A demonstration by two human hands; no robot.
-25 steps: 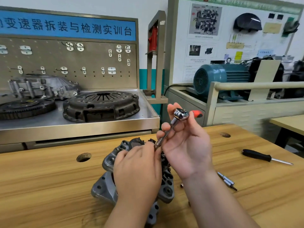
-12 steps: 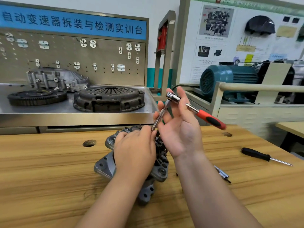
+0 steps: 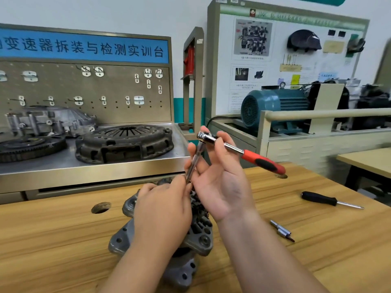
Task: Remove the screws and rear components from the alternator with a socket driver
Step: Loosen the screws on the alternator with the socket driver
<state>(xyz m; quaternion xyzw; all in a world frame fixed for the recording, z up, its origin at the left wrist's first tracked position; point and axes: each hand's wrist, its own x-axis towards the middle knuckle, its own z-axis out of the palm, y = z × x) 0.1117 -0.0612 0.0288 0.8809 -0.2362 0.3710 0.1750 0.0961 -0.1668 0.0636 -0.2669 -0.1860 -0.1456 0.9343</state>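
Note:
A grey alternator [image 3: 127, 235] lies on the wooden bench [image 3: 53, 240], mostly hidden under my hands. My left hand [image 3: 163, 214] rests on top of it, fingers closed near the tip of the driver's extension shaft. My right hand [image 3: 220, 178] holds the socket driver [image 3: 237, 150] above the alternator, palm toward me. Its chrome head sits at my fingertips and its red and black handle points right. The extension shaft [image 3: 194, 163] slants down to the alternator's rear. The screw itself is hidden.
A black-handled screwdriver [image 3: 325, 199] lies on the bench to the right. A small chrome bit adapter [image 3: 281, 230] lies near my right forearm. A round hole [image 3: 101, 207] is in the bench left of the alternator. Behind stand a steel shelf with a clutch cover [image 3: 124, 142] and a teal motor [image 3: 273, 108].
The driver's handle has swung from pointing away to pointing right. My right fingers shifted along the shaft and head. My left hand stayed on the alternator.

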